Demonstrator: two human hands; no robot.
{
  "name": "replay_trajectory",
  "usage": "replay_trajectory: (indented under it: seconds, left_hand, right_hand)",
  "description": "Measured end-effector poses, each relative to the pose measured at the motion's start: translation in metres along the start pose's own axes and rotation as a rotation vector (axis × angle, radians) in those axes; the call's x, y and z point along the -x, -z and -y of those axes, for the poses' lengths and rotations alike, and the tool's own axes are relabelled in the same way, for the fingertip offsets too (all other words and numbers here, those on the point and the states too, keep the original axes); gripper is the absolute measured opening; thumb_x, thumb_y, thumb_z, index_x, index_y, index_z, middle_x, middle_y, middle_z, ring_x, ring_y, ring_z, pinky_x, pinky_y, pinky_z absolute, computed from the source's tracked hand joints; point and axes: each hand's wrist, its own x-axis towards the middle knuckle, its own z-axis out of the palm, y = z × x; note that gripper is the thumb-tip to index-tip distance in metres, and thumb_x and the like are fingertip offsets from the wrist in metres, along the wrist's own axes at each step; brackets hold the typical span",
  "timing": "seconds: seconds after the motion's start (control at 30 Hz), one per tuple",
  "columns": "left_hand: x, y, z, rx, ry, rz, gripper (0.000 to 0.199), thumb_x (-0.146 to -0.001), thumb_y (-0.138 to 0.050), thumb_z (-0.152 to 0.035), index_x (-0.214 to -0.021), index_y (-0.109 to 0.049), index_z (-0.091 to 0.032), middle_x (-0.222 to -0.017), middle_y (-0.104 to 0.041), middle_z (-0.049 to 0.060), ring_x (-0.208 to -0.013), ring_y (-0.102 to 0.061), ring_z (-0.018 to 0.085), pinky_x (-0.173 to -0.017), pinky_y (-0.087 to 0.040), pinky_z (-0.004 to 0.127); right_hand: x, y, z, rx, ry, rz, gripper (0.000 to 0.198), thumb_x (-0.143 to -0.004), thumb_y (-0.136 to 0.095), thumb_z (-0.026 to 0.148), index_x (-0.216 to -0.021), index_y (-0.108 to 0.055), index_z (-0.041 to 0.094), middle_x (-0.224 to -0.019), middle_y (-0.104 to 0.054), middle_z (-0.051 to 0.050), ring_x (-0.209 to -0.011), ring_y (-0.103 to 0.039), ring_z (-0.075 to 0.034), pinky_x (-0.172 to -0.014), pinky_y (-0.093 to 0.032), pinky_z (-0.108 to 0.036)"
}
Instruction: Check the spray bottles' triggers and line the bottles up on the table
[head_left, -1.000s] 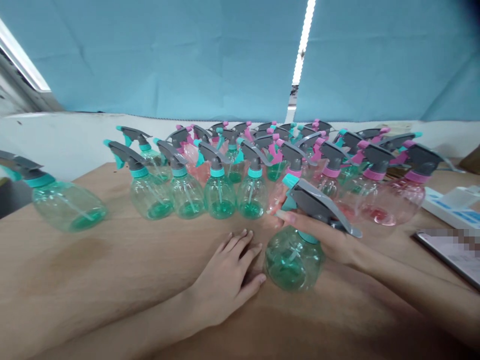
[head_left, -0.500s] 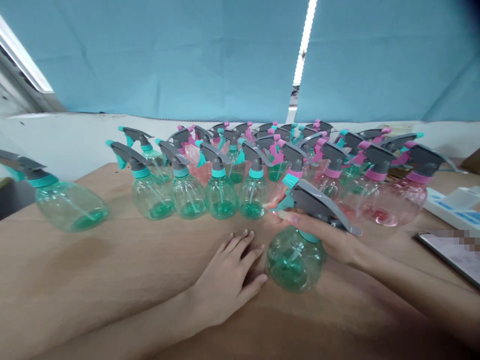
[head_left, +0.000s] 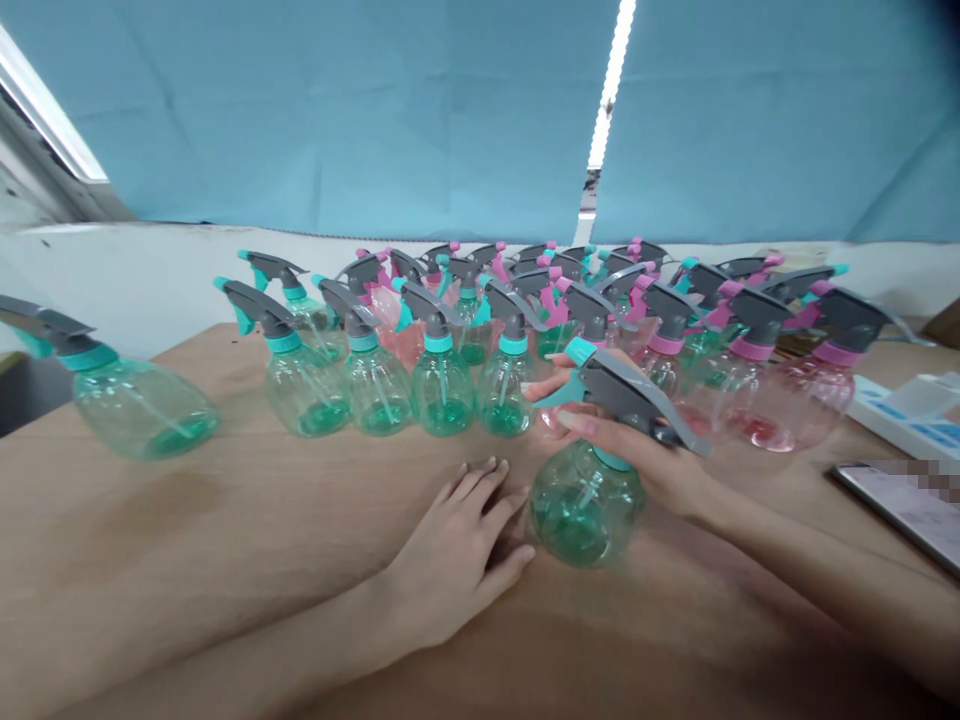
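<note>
At 12 o'clock the left hand (head_left: 450, 575) lay flat, fingers slack, holding nothing. At 1 o'clock the right hand (head_left: 651, 466) grasped a green trigger-spray bottle (head_left: 574, 515) by its neck; it had risen slightly, fingers straightening past the trigger (head_left: 567, 392). Teal-collared bottles (head_left: 442, 400) and pink-collared bottles (head_left: 806, 400) crowded 11 to 2 o'clock beyond.

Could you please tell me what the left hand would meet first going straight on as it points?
The left hand would probably meet the upright green spray bottle just ahead, though depth is hard to judge.
</note>
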Motion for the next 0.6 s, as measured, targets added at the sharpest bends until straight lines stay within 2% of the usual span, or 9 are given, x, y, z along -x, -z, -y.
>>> replay_trajectory:
  seconds: [0.2, 0.6]
  left_hand:
    - [0.0013, -0.0008, 0.0, 0.0, 0.0, -0.006, 0.044, -0.095, -0.05, -0.041, -0.131, -0.05, -0.015, -0.144, -0.041, 0.016, -0.135, -0.034, 0.031, -0.108, -0.03, 0.051]
    - [0.0007, -0.0019, 0.0002, -0.023, -0.004, -0.005, 0.044, -0.096, -0.048, -0.041, -0.131, -0.05, -0.016, -0.144, -0.042, 0.015, -0.134, -0.035, 0.031, -0.108, -0.03, 0.051]
  right_hand:
    - [0.0009, -0.0001, -0.0008, 0.014, 0.017, 0.011, 0.02, -0.085, -0.063, 0.034, -0.104, -0.06, 0.03, -0.102, -0.06, 0.001, -0.071, -0.054, -0.013, -0.078, -0.047, -0.032]
    - [0.0023, -0.0016, -0.0032, 0.003, 0.006, -0.012, 0.023, -0.084, -0.064, 0.036, -0.106, -0.06, 0.031, -0.103, -0.061, 0.0, -0.071, -0.056, -0.014, -0.066, -0.048, -0.028]
